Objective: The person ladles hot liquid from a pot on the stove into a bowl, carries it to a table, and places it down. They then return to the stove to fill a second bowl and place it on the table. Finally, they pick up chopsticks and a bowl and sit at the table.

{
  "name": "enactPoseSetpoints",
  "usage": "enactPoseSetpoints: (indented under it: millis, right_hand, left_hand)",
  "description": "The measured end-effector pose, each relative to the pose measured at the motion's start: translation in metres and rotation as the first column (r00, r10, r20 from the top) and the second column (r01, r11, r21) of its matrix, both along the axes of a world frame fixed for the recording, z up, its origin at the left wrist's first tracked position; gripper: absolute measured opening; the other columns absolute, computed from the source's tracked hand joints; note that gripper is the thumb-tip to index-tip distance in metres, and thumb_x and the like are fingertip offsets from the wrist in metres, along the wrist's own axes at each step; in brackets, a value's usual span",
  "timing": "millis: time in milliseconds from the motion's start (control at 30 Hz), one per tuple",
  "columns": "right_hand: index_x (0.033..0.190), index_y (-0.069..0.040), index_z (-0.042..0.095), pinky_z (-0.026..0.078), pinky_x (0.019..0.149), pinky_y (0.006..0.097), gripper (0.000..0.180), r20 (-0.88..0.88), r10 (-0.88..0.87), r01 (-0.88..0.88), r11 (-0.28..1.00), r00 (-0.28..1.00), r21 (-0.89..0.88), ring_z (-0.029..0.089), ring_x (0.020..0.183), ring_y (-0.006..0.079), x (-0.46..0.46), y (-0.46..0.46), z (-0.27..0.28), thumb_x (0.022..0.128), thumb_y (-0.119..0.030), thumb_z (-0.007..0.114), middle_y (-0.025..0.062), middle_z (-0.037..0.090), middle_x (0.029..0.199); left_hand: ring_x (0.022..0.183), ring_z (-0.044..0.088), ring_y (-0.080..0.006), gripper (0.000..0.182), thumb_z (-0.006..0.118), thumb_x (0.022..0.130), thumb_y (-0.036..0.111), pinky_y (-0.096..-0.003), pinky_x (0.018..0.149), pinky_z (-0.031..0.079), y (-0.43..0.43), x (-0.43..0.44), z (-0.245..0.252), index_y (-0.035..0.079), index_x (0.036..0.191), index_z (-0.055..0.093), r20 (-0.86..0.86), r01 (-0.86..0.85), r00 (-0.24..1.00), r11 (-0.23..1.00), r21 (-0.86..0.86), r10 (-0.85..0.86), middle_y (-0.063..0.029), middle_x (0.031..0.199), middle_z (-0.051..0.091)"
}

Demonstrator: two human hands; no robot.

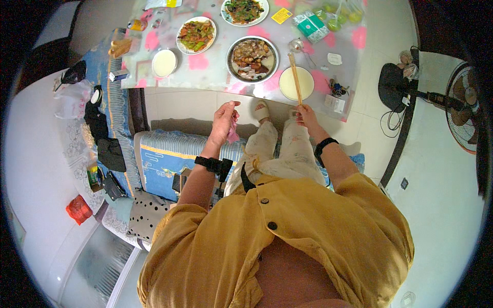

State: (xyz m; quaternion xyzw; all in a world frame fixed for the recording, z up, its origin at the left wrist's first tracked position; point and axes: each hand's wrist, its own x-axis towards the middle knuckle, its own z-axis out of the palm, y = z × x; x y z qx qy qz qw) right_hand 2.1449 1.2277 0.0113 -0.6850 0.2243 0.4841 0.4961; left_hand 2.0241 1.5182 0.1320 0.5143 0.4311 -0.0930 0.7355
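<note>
Chopsticks lie across a bowl of pale liquid at the table's near edge. My right hand is at their lower ends, its fingers closed on them. Away from the table edge, my left hand is raised over the sofa side and holds a crumpled pink cloth. In the middle of the table stands a round metal dish of cooked food. A second pale bowl stands to the left, near a plate of stir-fried vegetables. Farther back is a plate with green herbs.
The table has a clear cover. On its right lie a green tissue pack, bagged green fruit and keys. A can stands at the left. A blue-covered sofa is behind; a fan stands right.
</note>
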Motion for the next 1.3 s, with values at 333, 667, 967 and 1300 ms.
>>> enactPoseSetpoints:
  millis: [333, 667, 967, 1300]
  right_hand:
    - [0.125, -0.007, 0.047, 0.051, 0.065, 0.0330, 0.056, 0.051, 0.070, -0.069, 0.998, 0.996, -0.005, 0.062, 0.076, 0.0186, -0.019, -0.025, 0.049, 0.090, -0.050, 0.058, 0.0083, 0.057, 0.108]
    - [0.109, -0.008, 0.058, 0.049, 0.063, 0.0255, 0.039, 0.181, 0.185, -0.213, 0.966, 0.966, 0.145, 0.059, 0.069, 0.0109, -0.012, -0.021, 0.145, 0.094, -0.044, 0.054, 0.0013, 0.060, 0.093]
    - [0.106, -0.005, 0.060, 0.049, 0.064, 0.0239, 0.032, 0.171, 0.022, -0.083, 0.931, 0.985, 0.354, 0.057, 0.070, 0.0092, 0.004, -0.110, 0.179, 0.096, -0.035, 0.054, 0.0003, 0.059, 0.090]
    - [0.103, -0.006, 0.055, 0.050, 0.062, 0.0299, 0.033, 0.484, -0.306, -0.044, 0.809, 0.820, 0.586, 0.059, 0.070, 0.0151, 0.053, -0.312, 0.198, 0.091, -0.035, 0.062, 0.0082, 0.061, 0.088]
  left_hand:
    - [0.063, 0.049, -0.0090, 0.038, 0.048, 0.098, 0.037, -0.0231, 0.059, 0.042, 0.020, 0.001, 0.019, 0.004, 0.110, 0.062, 0.067, -0.097, 0.993, 0.992, -0.078, 0.102, 0.0000, 0.072, 0.055]
    - [0.059, 0.049, -0.0088, 0.037, 0.049, 0.096, 0.034, -0.0241, 0.051, 0.044, 0.000, 0.027, 0.057, 0.005, 0.116, 0.057, 0.121, -0.042, 0.990, 0.963, -0.267, 0.077, -0.0002, 0.074, 0.053]
    - [0.062, 0.050, -0.0113, 0.034, 0.051, 0.088, 0.011, -0.0246, 0.054, 0.045, -0.141, 0.116, 0.087, -0.001, 0.119, 0.054, 0.209, 0.228, 0.966, 0.884, -0.408, -0.153, -0.0058, 0.079, 0.056]
    - [0.080, 0.060, -0.0206, 0.037, 0.046, 0.081, 0.005, -0.0334, 0.069, 0.053, -0.428, 0.206, 0.100, 0.000, 0.117, 0.055, -0.027, 0.499, 0.847, 0.811, -0.304, -0.531, -0.0098, 0.096, 0.059]
